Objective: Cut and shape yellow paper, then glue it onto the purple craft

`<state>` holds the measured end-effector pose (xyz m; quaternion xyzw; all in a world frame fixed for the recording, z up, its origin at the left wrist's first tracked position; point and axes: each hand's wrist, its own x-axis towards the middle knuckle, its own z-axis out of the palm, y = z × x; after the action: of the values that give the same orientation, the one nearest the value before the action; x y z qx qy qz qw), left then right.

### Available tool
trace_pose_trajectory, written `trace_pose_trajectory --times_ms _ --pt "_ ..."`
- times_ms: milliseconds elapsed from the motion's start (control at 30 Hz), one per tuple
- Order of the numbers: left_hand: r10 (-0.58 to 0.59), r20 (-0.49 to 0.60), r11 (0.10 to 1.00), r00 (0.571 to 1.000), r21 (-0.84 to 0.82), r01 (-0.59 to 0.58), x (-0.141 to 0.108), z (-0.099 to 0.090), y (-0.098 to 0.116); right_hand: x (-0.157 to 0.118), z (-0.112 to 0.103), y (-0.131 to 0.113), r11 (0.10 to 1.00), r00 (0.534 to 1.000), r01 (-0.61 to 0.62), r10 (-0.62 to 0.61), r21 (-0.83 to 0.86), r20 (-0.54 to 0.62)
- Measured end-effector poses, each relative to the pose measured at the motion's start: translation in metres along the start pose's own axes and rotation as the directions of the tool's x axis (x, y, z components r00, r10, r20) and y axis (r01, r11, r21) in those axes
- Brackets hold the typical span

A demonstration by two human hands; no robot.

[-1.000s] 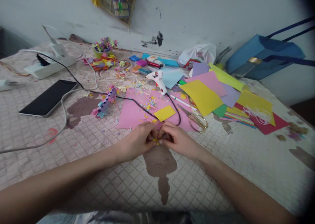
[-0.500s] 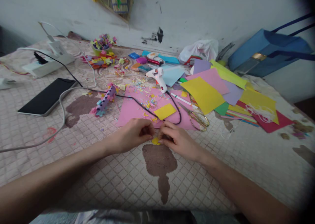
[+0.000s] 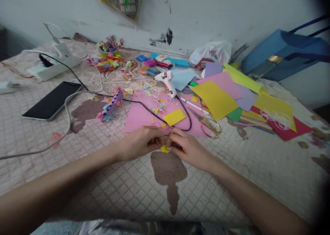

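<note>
A small yellow paper piece (image 3: pixel 164 148) is pinched between my two hands, low in the middle of the view. My left hand (image 3: pixel 144 141) has its fingers closed on the left side of it, and my right hand (image 3: pixel 186 146) grips its right side. The fingers hide part of the piece. Just beyond the hands lie a yellow paper rectangle (image 3: pixel 174 117) and a pink sheet (image 3: pixel 136 114) strewn with paper scraps. A white glue gun (image 3: pixel 168 82) rests on the sheet's far edge. Gold-handled scissors (image 3: pixel 209 125) lie right of it.
A phone (image 3: pixel 53 100), a power strip (image 3: pixel 55 68) and cables lie left. A purple paper roll with flowers (image 3: pixel 112 104) sits beside the pink sheet. Coloured papers (image 3: pixel 218 99) spread on the right, before a blue bag (image 3: pixel 286 56). A flower pot (image 3: pixel 109 51) stands at the back.
The whole view has shifted slightly, so the table's things appear a little farther right. Both hands keep nearly the same pose around the yellow piece.
</note>
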<state>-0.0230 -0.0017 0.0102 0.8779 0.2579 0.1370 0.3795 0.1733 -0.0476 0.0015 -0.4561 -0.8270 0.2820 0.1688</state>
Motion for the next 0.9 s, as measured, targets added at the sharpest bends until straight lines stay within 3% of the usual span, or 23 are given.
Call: trace_pose_trajectory --times_ms 367,900 --pt "0.077 0.053 0.997 0.996 0.003 -0.077 -0.004 -0.003 -0.003 0.000 -0.005 0.006 0.990 0.990 0.125 -0.129 0.063 0.065" --pt "0.195 0.080 0.980 0.977 -0.047 -0.192 -0.001 -0.002 -0.009 -0.002 0.002 -0.001 0.999 0.999 0.005 -0.003 -0.039 0.039"
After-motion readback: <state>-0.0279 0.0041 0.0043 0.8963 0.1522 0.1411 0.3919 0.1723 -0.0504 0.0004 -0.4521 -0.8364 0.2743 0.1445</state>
